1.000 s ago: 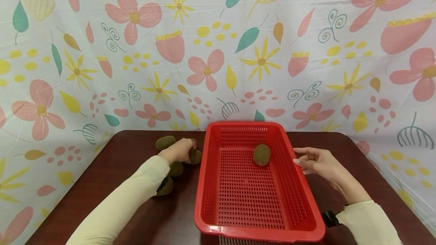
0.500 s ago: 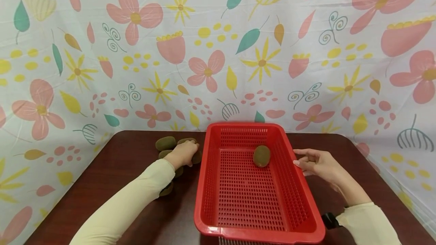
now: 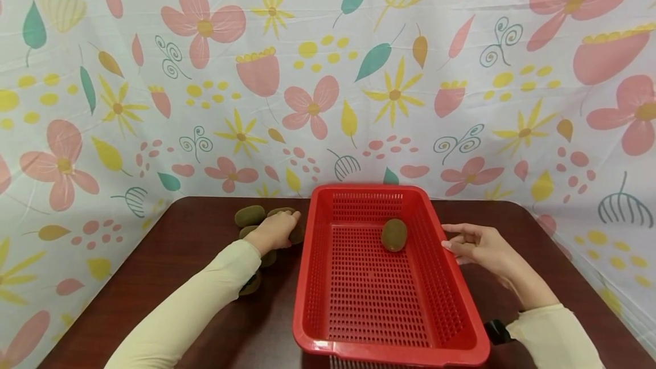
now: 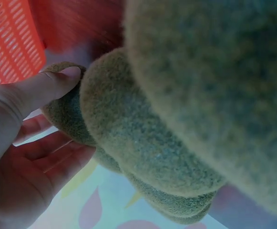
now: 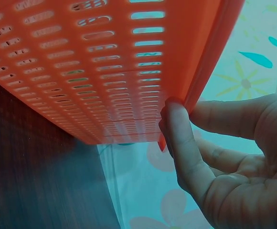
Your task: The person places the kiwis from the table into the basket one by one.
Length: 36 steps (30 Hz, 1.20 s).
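Note:
At the back left of the table my left hand reaches into a group of brown kiwis. In the left wrist view its thumb lies on one kiwi, with the fingers curled on the other side. More kiwis crowd beside it, one large and close to the camera. A red plastic basket stands at the centre with one kiwi inside, near its right wall. My right hand holds the basket's right rim between thumb and fingers, as the right wrist view shows.
The basket stands on a dark brown table, just right of the kiwi group. Behind it hangs a white curtain printed with flowers and leaves. Slotted walls rise round the basket.
My left hand has shifted slightly right and uncovered kiwis behind and left of it. Over the last half second it hardly moves. My right hand and the basket stay put.

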Each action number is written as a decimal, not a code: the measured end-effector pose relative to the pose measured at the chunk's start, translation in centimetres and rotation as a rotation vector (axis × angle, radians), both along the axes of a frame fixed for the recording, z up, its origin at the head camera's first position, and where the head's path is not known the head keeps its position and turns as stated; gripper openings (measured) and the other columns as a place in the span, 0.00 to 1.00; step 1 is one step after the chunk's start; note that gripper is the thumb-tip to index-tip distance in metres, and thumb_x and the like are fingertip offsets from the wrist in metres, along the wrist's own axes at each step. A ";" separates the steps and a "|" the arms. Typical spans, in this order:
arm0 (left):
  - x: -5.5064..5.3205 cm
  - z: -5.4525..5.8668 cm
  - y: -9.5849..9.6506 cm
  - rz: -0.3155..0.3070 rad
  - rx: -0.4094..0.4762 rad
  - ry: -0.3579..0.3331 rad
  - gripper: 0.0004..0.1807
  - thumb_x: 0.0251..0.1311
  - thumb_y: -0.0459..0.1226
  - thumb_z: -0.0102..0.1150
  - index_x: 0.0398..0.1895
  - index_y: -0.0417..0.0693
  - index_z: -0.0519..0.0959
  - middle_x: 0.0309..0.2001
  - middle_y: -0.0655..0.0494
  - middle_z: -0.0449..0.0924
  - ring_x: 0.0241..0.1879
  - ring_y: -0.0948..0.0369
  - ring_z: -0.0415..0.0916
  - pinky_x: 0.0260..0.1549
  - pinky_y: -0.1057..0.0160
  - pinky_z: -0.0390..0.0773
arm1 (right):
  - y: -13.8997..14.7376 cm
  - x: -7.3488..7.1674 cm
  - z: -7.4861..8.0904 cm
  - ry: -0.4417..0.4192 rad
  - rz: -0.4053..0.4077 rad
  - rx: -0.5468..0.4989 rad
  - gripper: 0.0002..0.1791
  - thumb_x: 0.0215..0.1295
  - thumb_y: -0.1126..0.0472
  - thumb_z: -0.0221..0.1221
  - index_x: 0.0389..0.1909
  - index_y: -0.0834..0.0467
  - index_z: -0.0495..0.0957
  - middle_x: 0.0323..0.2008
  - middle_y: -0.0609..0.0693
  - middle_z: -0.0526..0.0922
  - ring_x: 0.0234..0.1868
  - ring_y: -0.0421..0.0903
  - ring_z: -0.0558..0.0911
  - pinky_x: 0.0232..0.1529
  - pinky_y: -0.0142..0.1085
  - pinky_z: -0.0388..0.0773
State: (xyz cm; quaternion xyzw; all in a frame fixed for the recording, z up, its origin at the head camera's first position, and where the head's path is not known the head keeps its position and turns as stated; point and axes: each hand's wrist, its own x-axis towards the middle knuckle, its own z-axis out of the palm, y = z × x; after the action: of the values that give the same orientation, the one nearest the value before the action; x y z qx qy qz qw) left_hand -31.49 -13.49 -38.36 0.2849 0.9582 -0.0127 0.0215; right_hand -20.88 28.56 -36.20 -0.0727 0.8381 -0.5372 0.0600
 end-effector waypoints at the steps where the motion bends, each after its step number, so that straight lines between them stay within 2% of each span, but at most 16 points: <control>1: 0.0 0.1 -0.1 -0.007 0.016 0.006 0.28 0.46 0.33 0.75 0.50 0.36 0.72 0.41 0.42 0.79 0.45 0.47 0.79 0.42 0.56 0.79 | 0.0 0.0 0.0 0.001 0.001 0.000 0.35 0.65 0.59 0.62 0.66 0.73 0.61 0.40 0.61 0.83 0.36 0.49 0.85 0.38 0.44 0.83; 4: 0.0 0.4 -0.3 -0.021 0.080 0.011 0.24 0.44 0.31 0.75 0.43 0.37 0.72 0.37 0.44 0.79 0.44 0.47 0.79 0.42 0.54 0.79 | 0.0 0.0 0.1 -0.003 -0.002 -0.005 0.35 0.65 0.59 0.62 0.66 0.73 0.61 0.40 0.61 0.83 0.36 0.49 0.85 0.38 0.44 0.83; 7: 0.0 0.9 -0.5 -0.008 0.143 -0.019 0.21 0.44 0.30 0.74 0.40 0.39 0.72 0.37 0.44 0.78 0.43 0.47 0.78 0.40 0.54 0.78 | 0.0 0.0 0.2 -0.003 -0.001 -0.005 0.35 0.65 0.59 0.61 0.66 0.73 0.61 0.40 0.61 0.83 0.36 0.49 0.85 0.38 0.44 0.83; 11: 0.0 1.8 -0.8 0.049 0.222 -0.098 0.21 0.48 0.31 0.73 0.45 0.37 0.75 0.41 0.44 0.79 0.43 0.49 0.78 0.39 0.55 0.79 | 0.0 0.0 0.1 0.002 -0.001 0.008 0.35 0.65 0.58 0.61 0.66 0.73 0.61 0.40 0.61 0.83 0.36 0.49 0.85 0.38 0.43 0.83; 15: 0.0 2.7 -1.2 0.075 0.284 -0.149 0.23 0.51 0.32 0.71 0.51 0.34 0.77 0.47 0.43 0.79 0.45 0.51 0.78 0.42 0.56 0.79 | 0.0 0.0 0.1 0.002 0.000 0.021 0.35 0.65 0.58 0.61 0.66 0.73 0.61 0.40 0.61 0.83 0.35 0.50 0.85 0.38 0.43 0.83; 23: 0.3 4.8 -2.1 0.074 0.381 -0.160 0.25 0.52 0.34 0.71 0.52 0.29 0.78 0.50 0.37 0.79 0.52 0.45 0.76 0.52 0.50 0.75 | 0.0 0.0 -0.1 -0.002 -0.004 0.026 0.35 0.65 0.58 0.61 0.66 0.72 0.61 0.40 0.60 0.82 0.36 0.49 0.85 0.39 0.44 0.83; 26: 0.2 5.6 -2.3 0.077 0.428 -0.168 0.23 0.52 0.34 0.71 0.50 0.29 0.79 0.48 0.38 0.81 0.48 0.47 0.78 0.47 0.53 0.78 | 0.0 0.0 -0.2 -0.004 -0.006 0.019 0.35 0.65 0.58 0.62 0.66 0.72 0.61 0.40 0.60 0.83 0.36 0.49 0.85 0.39 0.44 0.83; 30: 0.2 7.0 -2.5 0.115 0.496 -0.185 0.21 0.53 0.33 0.70 0.49 0.31 0.80 0.46 0.41 0.82 0.41 0.51 0.79 0.40 0.57 0.78 | 0.1 -0.1 -0.1 0.000 -0.007 0.017 0.36 0.65 0.57 0.62 0.66 0.72 0.62 0.40 0.60 0.83 0.36 0.49 0.85 0.39 0.44 0.83; 33: 0.2 8.1 -2.5 0.163 0.531 -0.190 0.26 0.54 0.35 0.69 0.55 0.29 0.76 0.51 0.38 0.79 0.48 0.48 0.77 0.46 0.54 0.78 | 0.1 -0.1 -0.1 -0.001 -0.006 0.014 0.36 0.65 0.57 0.62 0.66 0.72 0.61 0.40 0.60 0.83 0.36 0.49 0.85 0.39 0.44 0.83; 36: 0.2 9.2 -2.4 0.208 0.578 -0.200 0.30 0.55 0.36 0.68 0.59 0.28 0.73 0.57 0.35 0.74 0.57 0.44 0.72 0.53 0.50 0.75 | 0.1 -0.1 0.0 -0.003 -0.004 0.014 0.36 0.65 0.58 0.62 0.66 0.72 0.61 0.40 0.60 0.83 0.36 0.50 0.85 0.39 0.44 0.83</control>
State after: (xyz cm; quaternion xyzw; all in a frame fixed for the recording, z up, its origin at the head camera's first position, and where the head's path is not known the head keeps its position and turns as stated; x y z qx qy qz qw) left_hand -31.31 -15.89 -29.15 0.1794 0.9393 0.2903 0.0350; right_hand -20.98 28.67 -36.23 -0.0699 0.8419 -0.5316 0.0607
